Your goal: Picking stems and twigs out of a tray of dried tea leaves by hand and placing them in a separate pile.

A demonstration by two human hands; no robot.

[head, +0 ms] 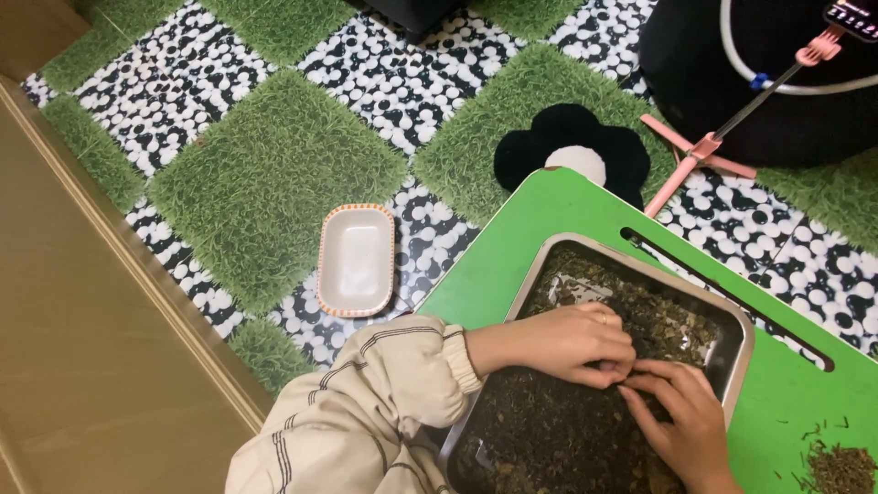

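A metal tray [741,322] sits on a green table [512,247], filled with dark, dry leafy bits [549,430], brownish-green and crumbly. Both hands meet over the middle of the tray: the left hand [572,343] and the right hand [681,412] have their fingertips pressed together, pinching some of the leafy bits between them. What exactly sits in the pinch is too small to tell. The tray's near edge and the right wrist are cut off by the frame. A small pile of stems [837,467] lies on the table at the right

Green table [796,393]; striped cream sleeve [366,402]
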